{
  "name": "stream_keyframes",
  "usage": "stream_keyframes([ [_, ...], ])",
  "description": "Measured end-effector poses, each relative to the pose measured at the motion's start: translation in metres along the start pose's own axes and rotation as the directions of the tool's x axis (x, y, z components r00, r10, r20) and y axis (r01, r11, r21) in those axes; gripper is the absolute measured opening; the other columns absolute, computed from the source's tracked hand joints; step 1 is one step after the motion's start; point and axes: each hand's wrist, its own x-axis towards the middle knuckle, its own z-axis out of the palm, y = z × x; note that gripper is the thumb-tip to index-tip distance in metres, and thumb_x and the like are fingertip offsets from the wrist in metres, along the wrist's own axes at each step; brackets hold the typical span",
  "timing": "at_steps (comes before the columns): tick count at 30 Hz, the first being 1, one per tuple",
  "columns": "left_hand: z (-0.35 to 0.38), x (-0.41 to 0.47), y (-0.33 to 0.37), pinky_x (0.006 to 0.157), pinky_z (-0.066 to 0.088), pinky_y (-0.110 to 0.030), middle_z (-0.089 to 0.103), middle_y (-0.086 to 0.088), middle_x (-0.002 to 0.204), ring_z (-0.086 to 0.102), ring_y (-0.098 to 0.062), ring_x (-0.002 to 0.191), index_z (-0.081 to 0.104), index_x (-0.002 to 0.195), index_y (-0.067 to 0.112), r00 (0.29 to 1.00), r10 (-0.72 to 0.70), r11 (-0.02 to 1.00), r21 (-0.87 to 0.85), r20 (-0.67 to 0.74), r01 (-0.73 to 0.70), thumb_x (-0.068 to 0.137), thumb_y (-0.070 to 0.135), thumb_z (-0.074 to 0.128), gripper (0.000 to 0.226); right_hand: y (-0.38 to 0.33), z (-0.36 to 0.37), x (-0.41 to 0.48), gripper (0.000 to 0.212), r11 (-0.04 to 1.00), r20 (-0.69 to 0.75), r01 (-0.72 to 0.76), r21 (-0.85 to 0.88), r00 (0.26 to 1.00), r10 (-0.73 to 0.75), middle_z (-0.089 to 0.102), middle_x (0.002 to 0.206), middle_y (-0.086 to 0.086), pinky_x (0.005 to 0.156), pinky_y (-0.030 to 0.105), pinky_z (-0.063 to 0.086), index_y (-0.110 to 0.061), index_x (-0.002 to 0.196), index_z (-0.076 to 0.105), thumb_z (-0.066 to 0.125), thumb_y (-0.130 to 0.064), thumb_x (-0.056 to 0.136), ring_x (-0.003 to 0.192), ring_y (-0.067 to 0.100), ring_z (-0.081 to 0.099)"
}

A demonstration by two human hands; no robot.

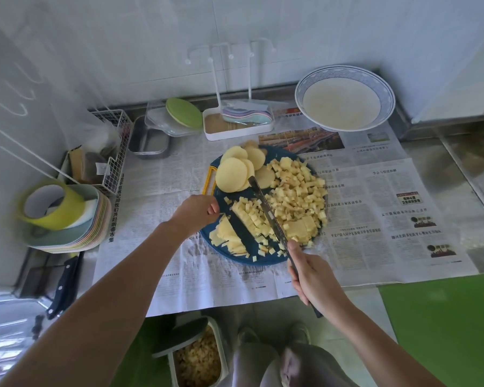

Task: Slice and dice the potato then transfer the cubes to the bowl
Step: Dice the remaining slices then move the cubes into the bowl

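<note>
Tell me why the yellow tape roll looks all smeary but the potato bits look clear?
Head view: the yellow-green tape roll sits near the left edge, where the wide lens stretches and smears things; the pale diced potato cubes on the round dark-blue cutting board lie mid-frame, so look sharper; lines on the white tiled wall bend too.

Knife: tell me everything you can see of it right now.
The knife has a long, narrow, metal-looking blade and a dark handle whose end sticks out below the right hand, which grips it. The blade lies diagonally over the round blue cutting board, tip near the round potato slices, with half-diced strips to its left and the cube pile to its right. Whether the edge touches the board cannot be told.
</note>
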Motion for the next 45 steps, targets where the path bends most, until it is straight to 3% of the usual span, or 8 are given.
stream_keyframes([
  [10,0.008,-0.009,-0.002,0.070,0.047,-0.017,0.065,0.003,0.092,0.061,-0.013,0.087,0.068,0.089,0.023,0.999,-0.043,0.992,-0.120,-0.034,0.038,0.092,0.018,0.060,0.010,-0.005,0.010,-0.009,0.069,0.998,0.011,0.021,-0.056,1.000,-0.021,0.032,0.041,0.002,0.048,0.033,0.031,0.004,0.056,0.042,0.030,-0.049,0.099,0.031,0.009,0.030],
  [15,0.033,-0.034,-0.001,0.075,0.047,-0.022,0.065,-0.003,0.104,0.059,-0.013,0.089,0.062,0.118,0.013,0.974,-0.082,0.976,-0.213,-0.212,0.036,0.099,0.025,0.049,0.026,0.003,0.036,-0.017,0.060,0.994,0.070,0.033,-0.108,0.997,-0.025,0.032,0.041,-0.004,0.049,0.032,0.035,-0.009,0.055,0.042,0.026,-0.047,0.099,0.031,0.007,0.031],
  [20,0.082,-0.063,0.016,0.093,0.032,-0.032,0.053,-0.010,0.111,0.044,-0.025,0.106,0.054,0.118,0.003,0.803,-0.187,0.954,-0.300,-0.566,0.010,0.100,0.026,0.044,0.030,-0.003,0.054,-0.016,0.042,0.981,0.014,0.027,-0.191,1.000,-0.025,0.041,0.049,-0.005,0.051,0.028,0.042,-0.020,0.062,0.052,0.041,-0.039,0.098,0.041,0.007,0.039],
  [22,0.093,-0.061,0.023,0.098,0.029,-0.037,0.051,-0.013,0.116,0.041,-0.029,0.110,0.053,0.118,0.002,0.745,-0.294,0.916,-0.400,-0.599,0.040,0.098,0.030,0.040,0.037,-0.006,0.062,-0.014,0.050,0.980,0.027,0.032,-0.198,0.999,-0.027,0.037,0.049,-0.007,0.053,0.024,0.039,-0.019,0.058,0.041,0.024,-0.047,0.096,0.047,0.006,0.047],
  [25,0.103,-0.053,0.029,0.100,0.028,-0.040,0.048,-0.015,0.119,0.038,-0.031,0.113,0.051,0.120,0.001,0.713,-0.396,0.863,-0.499,-0.578,0.074,0.097,0.033,0.039,0.041,-0.005,0.064,-0.005,0.048,0.970,0.033,-0.003,-0.244,0.999,0.011,0.036,0.053,-0.005,0.053,0.023,0.033,-0.020,0.062,0.038,0.026,-0.044,0.102,0.046,0.009,0.039],
  [28,0.110,-0.046,0.025,0.095,0.035,-0.049,0.051,-0.018,0.107,0.042,-0.033,0.102,0.053,0.107,0.000,0.677,-0.333,0.904,-0.425,-0.656,0.033,0.096,0.031,0.035,0.037,-0.006,0.063,-0.003,0.051,0.986,0.077,-0.034,-0.166,0.996,0.047,0.040,0.054,-0.004,0.051,0.019,0.032,-0.020,0.059,0.040,0.030,-0.053,0.097,0.049,0.006,0.037],
  [32,0.114,-0.043,0.025,0.085,0.037,-0.047,0.051,-0.018,0.093,0.037,-0.025,0.089,0.043,0.093,0.012,0.592,-0.211,0.952,-0.300,-0.778,-0.056,0.092,0.002,0.046,0.011,-0.010,0.064,-0.005,0.043,0.962,0.088,0.027,-0.271,0.996,-0.003,0.036,0.053,-0.004,0.055,0.025,0.031,-0.030,0.060,0.030,0.027,-0.050,0.098,0.053,0.014,0.039],
  [45,0.123,-0.031,0.022,0.095,0.036,-0.051,0.048,-0.021,0.107,0.042,-0.039,0.102,0.049,0.087,0.004,0.627,-0.346,0.906,-0.421,-0.698,0.032,0.094,0.024,0.036,0.024,0.004,0.079,0.000,0.058,0.955,-0.007,0.000,-0.295,1.000,-0.002,0.041,0.046,-0.004,0.050,0.022,0.035,-0.015,0.050,0.038,0.030,-0.046,0.098,0.043,0.008,0.044],
])
